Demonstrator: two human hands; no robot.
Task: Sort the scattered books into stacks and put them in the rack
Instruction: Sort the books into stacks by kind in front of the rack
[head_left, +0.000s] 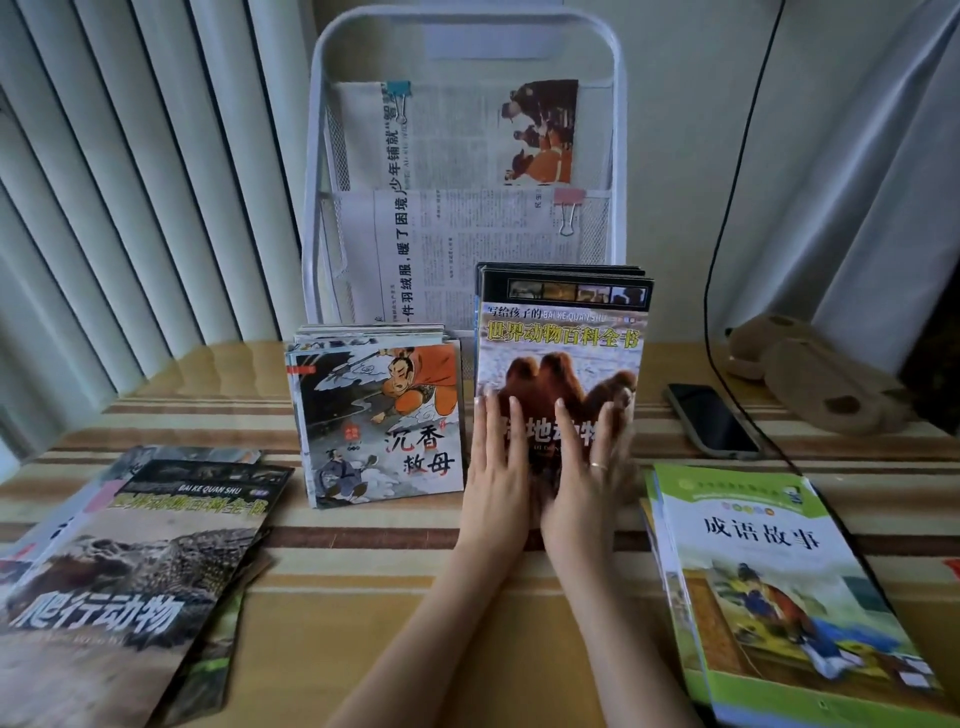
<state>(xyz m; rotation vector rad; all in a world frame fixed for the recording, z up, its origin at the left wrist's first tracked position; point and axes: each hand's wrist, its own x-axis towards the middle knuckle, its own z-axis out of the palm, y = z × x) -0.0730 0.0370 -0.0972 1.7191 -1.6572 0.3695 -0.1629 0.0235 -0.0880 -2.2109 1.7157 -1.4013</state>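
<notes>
A tall stack of animal encyclopedia books with a camel cover (563, 343) stands in the middle of the table, in front of the white wire rack (319, 171). My left hand (496, 467) and my right hand (589, 462) lie flat on its cover, fingers straight, side by side. Left of it sits a stack of small illustrated story books (379, 421). Loose reptile-cover books (130, 561) lie fanned at the near left. A pile of green-bordered idiom story books (779, 587) lies at the near right.
The rack holds clipped newspapers (467, 156) in two tiers. A black phone (711, 421) lies right of the camel stack, with a black cable (717, 234) running past it. A wooden object (810, 374) sits at the back right. Vertical blinds (104, 182) hang at left.
</notes>
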